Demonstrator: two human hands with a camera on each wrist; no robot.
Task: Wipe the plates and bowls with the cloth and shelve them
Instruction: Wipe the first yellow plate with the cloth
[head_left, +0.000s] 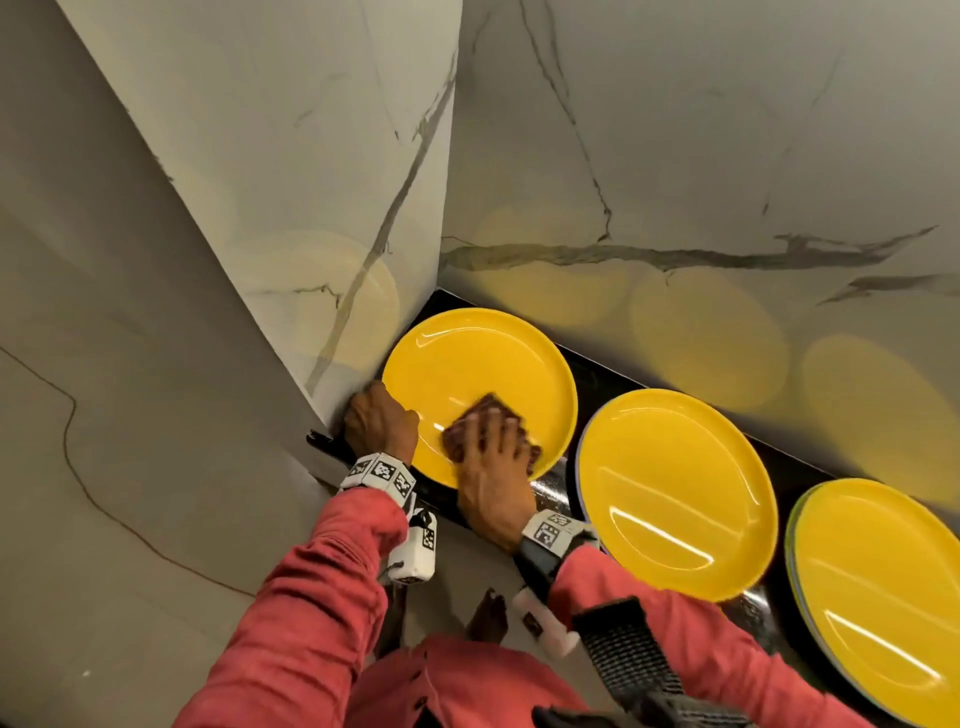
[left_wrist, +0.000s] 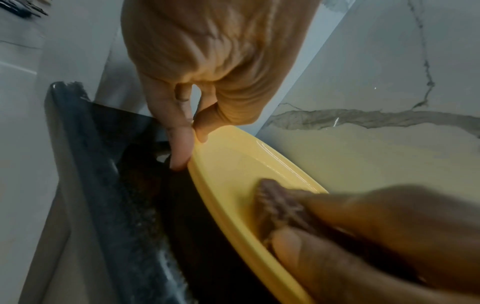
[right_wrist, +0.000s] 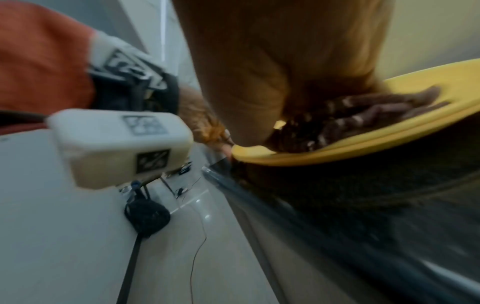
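Note:
A yellow plate (head_left: 478, 358) lies on the black counter (head_left: 597, 371), tucked into the corner of the marble walls. My left hand (head_left: 382, 421) holds its left rim; the left wrist view shows thumb and finger pinching that rim (left_wrist: 193, 131). My right hand (head_left: 493, 447) lies flat on a brown cloth (head_left: 491, 402) with fingers spread, pressing it onto the plate's near right part. The left wrist view has the cloth (left_wrist: 275, 201) under blurred fingers on the plate (left_wrist: 233, 164). Seen from the right wrist, the cloth (right_wrist: 363, 117) is bunched on the plate (right_wrist: 389, 142) beneath my palm.
Two more yellow plates (head_left: 675, 493) (head_left: 883, 597) lie to the right on the counter, each atop a stack with pale rims showing. A marble wall (head_left: 675, 130) runs behind, and a marble panel (head_left: 291, 156) closes the left side. Pale floor lies below the counter edge.

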